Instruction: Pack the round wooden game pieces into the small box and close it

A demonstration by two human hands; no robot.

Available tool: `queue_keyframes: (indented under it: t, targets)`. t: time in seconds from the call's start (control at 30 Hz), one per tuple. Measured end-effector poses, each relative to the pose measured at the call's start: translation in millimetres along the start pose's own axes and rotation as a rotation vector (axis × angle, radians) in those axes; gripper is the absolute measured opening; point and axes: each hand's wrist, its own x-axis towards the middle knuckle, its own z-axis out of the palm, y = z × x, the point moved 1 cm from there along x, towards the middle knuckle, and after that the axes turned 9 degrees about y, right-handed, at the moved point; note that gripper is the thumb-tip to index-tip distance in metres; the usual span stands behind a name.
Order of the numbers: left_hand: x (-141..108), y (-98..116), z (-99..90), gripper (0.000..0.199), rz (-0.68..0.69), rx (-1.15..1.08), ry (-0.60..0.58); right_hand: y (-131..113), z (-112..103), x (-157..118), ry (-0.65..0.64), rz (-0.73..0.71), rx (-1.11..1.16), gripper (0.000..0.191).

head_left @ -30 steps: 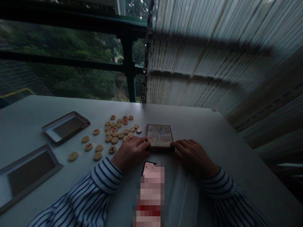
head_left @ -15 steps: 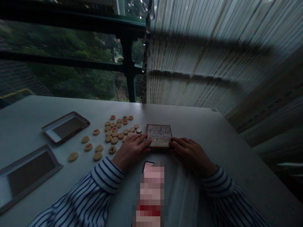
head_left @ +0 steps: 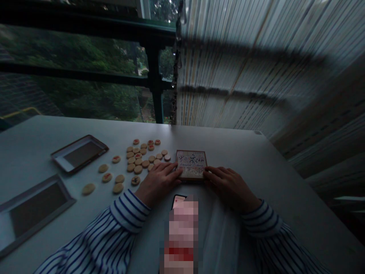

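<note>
A small flat Chinese chess box [head_left: 191, 163], with dark Chinese characters and English lettering on its top, lies on the table. My left hand [head_left: 159, 180] holds its left edge with the fingertips. On the opposite edge are the fingers of my right hand [head_left: 229, 186], gripping the near right corner. Several round wooden chess pieces [head_left: 138, 169] are spread left of the box; some show red characters, many are blank side up. One piece with a black character [head_left: 135, 180] sits close to my left wrist. My left hand partly covers a few pieces.
Two shallow open trays stand at the left, a brown-rimmed one [head_left: 85, 152] farther back and a grey-rimmed one [head_left: 41, 207] nearer. A phone [head_left: 177, 201], mostly blurred out, lies between my forearms on the white table [head_left: 222, 140]. Behind are a window railing [head_left: 155, 87] and a striped curtain [head_left: 242, 76].
</note>
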Motion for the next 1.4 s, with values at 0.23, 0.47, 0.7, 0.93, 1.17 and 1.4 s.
queue_keyframes:
  t: [0.23, 0.47, 0.7, 0.93, 1.17, 1.4]
  targets:
    - [-0.2, 0.6, 1.3, 0.033, -0.027, 0.002, -0.006, 1.7, 3.2, -1.1, -0.006, 0.01, 0.005, 0.026]
    - [-0.2, 2.0, 0.3, 0.032, -0.046, -0.021, 0.009, 1.8, 3.2, -0.8, 0.02, 0.02, 0.03, 0.025]
    - [-1.0, 1.4, 2.2, 0.033, -0.051, 0.001, -0.017, 4.3, 5.3, -2.7, 0.043, 0.034, 0.056, 0.025]
    - [-0.7, 1.2, 1.9, 0.031, -0.05, 0.005, -0.033, 4.3, 5.3, -2.1, 0.0, 0.031, 0.033, 0.025]
    - [-1.0, 0.3, 3.0, 0.033, -0.051, 0.021, -0.053, 4.0, 5.0, -2.5, 0.007, 0.02, 0.004, 0.025]
    - [-1.4, 0.5, 2.6, 0.034, -0.057, 0.019, -0.074, 5.0, 7.1, -1.7, 0.003, 0.016, 0.021, 0.026]
